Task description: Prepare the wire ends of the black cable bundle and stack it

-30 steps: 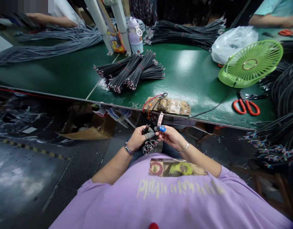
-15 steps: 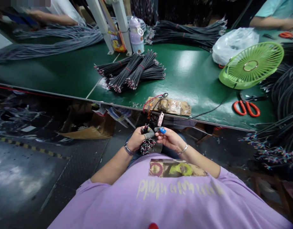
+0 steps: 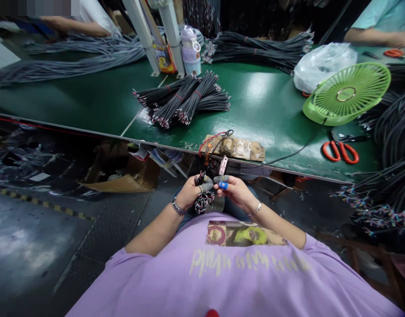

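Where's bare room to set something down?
The glossy green table is bare between the short, tied black cable bundles and lime-green plastic fan, and left of the bundles, before the long grey cables. Its right end is crowded: fan, orange-handled scissors, black cables.

Green fan (plastic bag behind).

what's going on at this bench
A seated person holds a bunch of short dark wires in the left hand, while the right hand meets it, fingers pinched close together. Whether the right fingers grip a wire is too small to tell. On the green bench lie tied bundles of black cable, near red-handled scissors and a green fan.
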Motion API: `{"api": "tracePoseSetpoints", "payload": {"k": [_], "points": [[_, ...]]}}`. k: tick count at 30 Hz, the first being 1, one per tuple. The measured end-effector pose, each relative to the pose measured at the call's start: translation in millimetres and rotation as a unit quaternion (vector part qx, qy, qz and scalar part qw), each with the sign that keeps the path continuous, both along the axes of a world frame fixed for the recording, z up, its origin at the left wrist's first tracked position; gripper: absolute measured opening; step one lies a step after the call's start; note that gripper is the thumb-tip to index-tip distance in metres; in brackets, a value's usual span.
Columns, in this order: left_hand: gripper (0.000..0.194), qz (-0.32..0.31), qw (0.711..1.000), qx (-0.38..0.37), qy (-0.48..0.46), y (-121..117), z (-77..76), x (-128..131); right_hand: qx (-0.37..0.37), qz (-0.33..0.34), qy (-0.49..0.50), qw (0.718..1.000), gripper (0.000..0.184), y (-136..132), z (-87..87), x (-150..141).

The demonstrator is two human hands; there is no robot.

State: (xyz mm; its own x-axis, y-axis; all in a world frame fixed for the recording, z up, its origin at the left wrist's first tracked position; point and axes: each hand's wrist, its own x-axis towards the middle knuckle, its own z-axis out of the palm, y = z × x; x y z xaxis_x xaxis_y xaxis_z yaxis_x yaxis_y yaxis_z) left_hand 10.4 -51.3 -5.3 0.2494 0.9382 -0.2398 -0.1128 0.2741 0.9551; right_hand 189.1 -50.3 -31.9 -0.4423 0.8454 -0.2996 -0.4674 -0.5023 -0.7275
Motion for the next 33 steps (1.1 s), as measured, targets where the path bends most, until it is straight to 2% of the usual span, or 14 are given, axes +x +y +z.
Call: {"api": "tracePoseSetpoints", "payload": {"k": [2,4,9,13,17,21,27,33], "points": [[0.028,-0.004,1.000,0.001,0.013,0,2.8,0,0.038,-0.008,-0.055,0.998,0.023,1,3.9,1],[0.028,-0.022,0.999,0.012,0.035,1,5.8,0,0.047,0.006,-0.089,0.995,0.021,3,6.1,1],[0.025,-0.052,0.997,0.033,0.045,2,10.6,1,-0.035,0.058,-0.036,0.997,0.018,9,4.7,3],[0.024,-0.013,0.999,0.034,0.008,5,13.7,1,-0.064,0.011,0.012,0.998,0.019,19,11.5,3],[0.023,0.008,0.999,0.024,-0.026,11,20.8,4,-0.079,-0.006,-0.003,0.997,0.041,34,24.9,1],[0.024,0.016,0.999,0.012,-0.043,17,25.4,11,-0.083,-0.047,-0.014,0.995,0.035,42,28.0,-4],[0.023,0.021,0.999,-0.008,-0.032,18,17.3,15,-0.113,-0.081,0.032,0.990,0.028,43,21.4,-8],[0.025,0.023,0.999,-0.009,-0.030,18,9.5,16,-0.077,-0.071,0.029,0.994,0.029,44,16.4,-10]]}}
